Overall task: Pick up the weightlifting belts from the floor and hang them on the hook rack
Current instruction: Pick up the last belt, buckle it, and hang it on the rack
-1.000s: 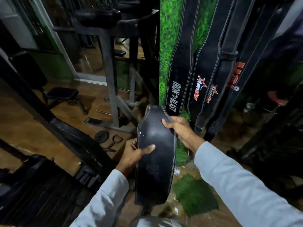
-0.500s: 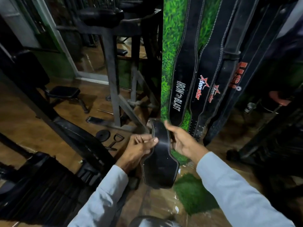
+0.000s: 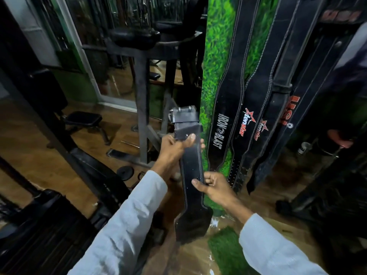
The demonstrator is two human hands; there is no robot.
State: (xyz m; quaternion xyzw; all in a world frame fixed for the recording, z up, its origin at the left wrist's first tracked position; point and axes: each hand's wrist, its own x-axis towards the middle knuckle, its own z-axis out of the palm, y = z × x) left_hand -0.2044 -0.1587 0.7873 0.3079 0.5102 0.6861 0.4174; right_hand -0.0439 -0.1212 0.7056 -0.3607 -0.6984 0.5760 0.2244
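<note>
A black leather weightlifting belt (image 3: 193, 173) with white stitching hangs upright between my hands. Its metal buckle (image 3: 183, 114) points up and its wide padded part (image 3: 191, 225) dangles below. My left hand (image 3: 174, 148) grips the strap just under the buckle. My right hand (image 3: 213, 186) pinches the strap's right edge lower down. Several black belts hang against the green grass-print wall (image 3: 217, 46) to the right: an Iron Blast belt (image 3: 224, 108), two Tenstar belts (image 3: 256, 116) and a USI belt (image 3: 288, 108). The hook rack itself is out of view above.
A grey metal machine frame (image 3: 142, 108) stands just left of the held belt. A black bench (image 3: 83, 119), a small weight plate (image 3: 124, 172) and a handle lie on the wooden floor. Dark equipment (image 3: 327, 195) crowds the right side. A patch of loose turf (image 3: 224, 249) lies by my feet.
The belt has been turned and raised so the buckle end now sticks up. My left hand moved up to the strap below the buckle; my right hand slid down the strap.
</note>
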